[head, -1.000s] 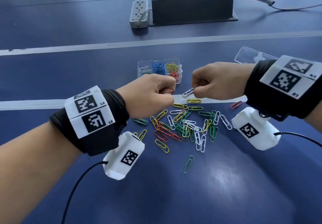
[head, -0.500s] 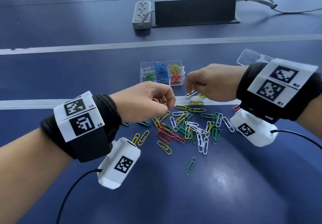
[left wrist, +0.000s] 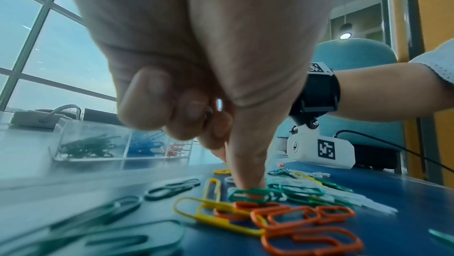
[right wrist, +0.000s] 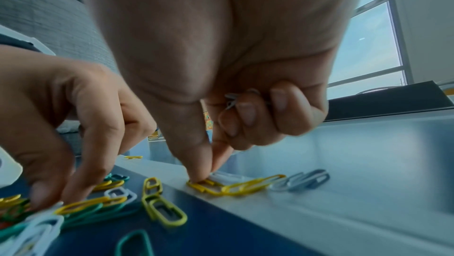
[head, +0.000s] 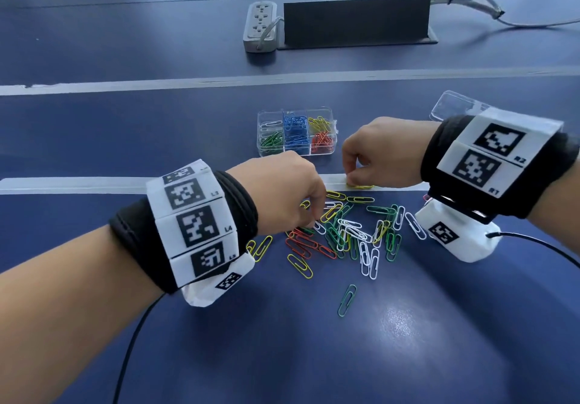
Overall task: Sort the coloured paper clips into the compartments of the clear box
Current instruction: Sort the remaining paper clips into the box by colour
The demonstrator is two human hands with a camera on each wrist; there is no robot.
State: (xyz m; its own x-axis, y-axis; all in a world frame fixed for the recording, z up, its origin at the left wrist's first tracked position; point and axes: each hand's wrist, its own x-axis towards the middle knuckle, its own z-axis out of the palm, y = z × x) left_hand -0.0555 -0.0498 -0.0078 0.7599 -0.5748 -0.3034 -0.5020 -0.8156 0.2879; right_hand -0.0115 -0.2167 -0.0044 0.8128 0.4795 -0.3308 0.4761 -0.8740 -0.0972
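The loose paper clips (head: pixel 345 234) lay scattered on the blue surface (head: pixel 408 341), just in front of the clear box (head: pixel 296 132). My right hand (head: pixel 381 152) pinched a yellow clip (right wrist: pixel 213 186) on the white stripe (head: pixel 78 184), white clips curled inside its fingers. My left hand (head: pixel 282 190) pressed a green clip (left wrist: pixel 248 195).

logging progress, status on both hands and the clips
Left hand pressing a green clip in the pile. Right hand pinching a yellow clip on the white strip, white clips curled in its fingers. Clear box part filled, nothing blocking it.
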